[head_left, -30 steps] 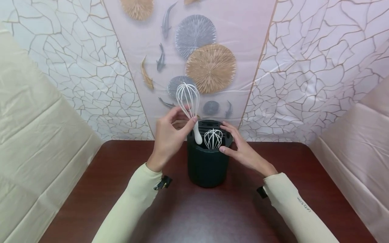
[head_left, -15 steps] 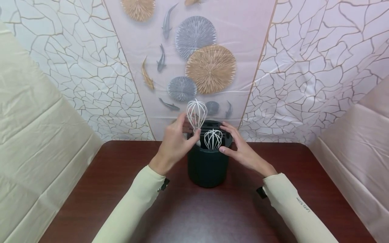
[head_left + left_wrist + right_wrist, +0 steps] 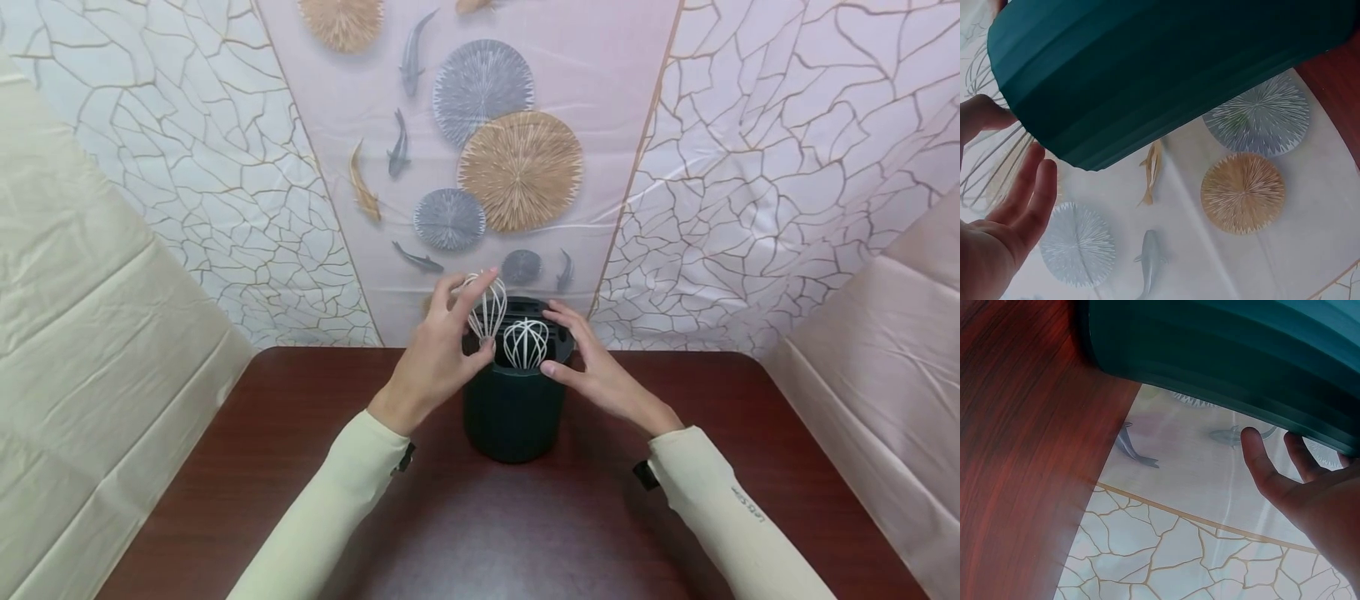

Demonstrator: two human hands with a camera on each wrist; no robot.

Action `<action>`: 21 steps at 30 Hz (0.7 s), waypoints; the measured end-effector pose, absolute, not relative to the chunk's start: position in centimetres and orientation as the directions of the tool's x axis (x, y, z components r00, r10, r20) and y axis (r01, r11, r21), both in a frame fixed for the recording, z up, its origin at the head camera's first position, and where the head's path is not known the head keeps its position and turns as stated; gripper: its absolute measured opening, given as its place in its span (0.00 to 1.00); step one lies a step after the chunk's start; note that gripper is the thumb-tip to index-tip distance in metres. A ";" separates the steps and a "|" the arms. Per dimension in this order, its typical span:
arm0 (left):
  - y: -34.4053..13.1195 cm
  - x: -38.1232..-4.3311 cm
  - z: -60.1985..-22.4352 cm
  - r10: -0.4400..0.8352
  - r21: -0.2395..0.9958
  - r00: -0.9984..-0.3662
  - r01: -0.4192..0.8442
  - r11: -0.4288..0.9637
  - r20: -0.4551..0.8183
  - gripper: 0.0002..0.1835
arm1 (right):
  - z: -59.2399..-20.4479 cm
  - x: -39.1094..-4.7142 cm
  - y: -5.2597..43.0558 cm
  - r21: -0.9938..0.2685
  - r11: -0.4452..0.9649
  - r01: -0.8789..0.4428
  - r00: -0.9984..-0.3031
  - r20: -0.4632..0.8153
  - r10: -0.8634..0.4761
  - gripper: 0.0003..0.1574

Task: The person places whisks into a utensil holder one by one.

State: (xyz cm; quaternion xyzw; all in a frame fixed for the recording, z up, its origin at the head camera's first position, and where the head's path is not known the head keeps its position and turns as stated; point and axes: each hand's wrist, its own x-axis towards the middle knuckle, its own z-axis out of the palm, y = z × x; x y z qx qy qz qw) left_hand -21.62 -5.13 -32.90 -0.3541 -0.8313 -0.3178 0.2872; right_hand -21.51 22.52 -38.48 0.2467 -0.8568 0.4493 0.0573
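My left hand [image 3: 438, 346] is at the left rim of a dark green ribbed utensil holder [image 3: 512, 417]. It pinches a white wire whisk [image 3: 491, 310] near the neck, wire loops up and handle hidden down inside the holder. The left wrist view has the thumb [image 3: 982, 119] and two fingers [image 3: 1034, 187] on either side of the wires, close to the rim. A second whisk [image 3: 526, 344] with a rounder wire head stands in the holder. My right hand [image 3: 600, 375] grips the holder's right side, thumb at the front rim and fingers at the back.
The holder stands on a dark red-brown wooden table [image 3: 517, 533]. Its top has a black slotted insert [image 3: 517, 307] toward the back. Behind hangs a patterned cloth [image 3: 521, 171] with fish and round motifs. Pale draped panels [image 3: 82, 333] flank the table.
My left hand has come down and to the right, lowering the whisk from above the holder until its handle is inside. Its index finger has straightened upward. The right hand keeps its place.
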 end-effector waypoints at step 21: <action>-5.0 -20.8 -33.3 0.535 0.289 -0.602 0.779 0.557 0.593 0.41 | -38.3 -21.5 22.5 -0.740 0.483 -0.468 -0.874 0.308 -0.376 0.48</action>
